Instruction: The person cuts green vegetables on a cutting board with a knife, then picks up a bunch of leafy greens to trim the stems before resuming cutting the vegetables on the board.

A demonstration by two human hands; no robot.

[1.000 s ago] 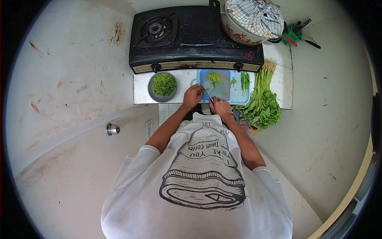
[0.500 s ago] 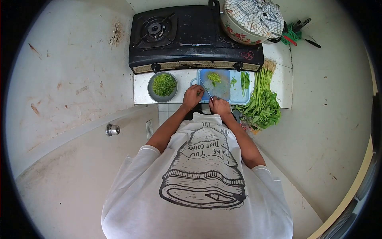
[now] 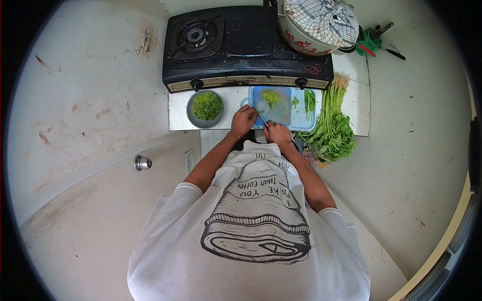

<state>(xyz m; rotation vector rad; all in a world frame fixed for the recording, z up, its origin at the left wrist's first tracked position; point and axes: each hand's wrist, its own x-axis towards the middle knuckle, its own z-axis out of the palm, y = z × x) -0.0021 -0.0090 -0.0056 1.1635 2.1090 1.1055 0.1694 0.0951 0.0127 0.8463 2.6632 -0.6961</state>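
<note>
Chopped greens (image 3: 270,98) lie beyond both hands, the right hand (image 3: 277,133) gripping a knife (image 3: 260,115), the left (image 3: 244,120) apparently curled; shirt reads "THAN COFFEE".

We see the black stove (image 3: 246,45) on a white counter (image 3: 357,113), part of whose surface extends to its right. Left of the stove, we find a pale wall (image 3: 100,75) with brown stains and a peeling patch; right of it, another pale wall (image 3: 401,150) has small dark specks. Below and left of the stove, we notice a round metal knob (image 3: 143,163) and light floor tiles (image 3: 207,143).
</note>
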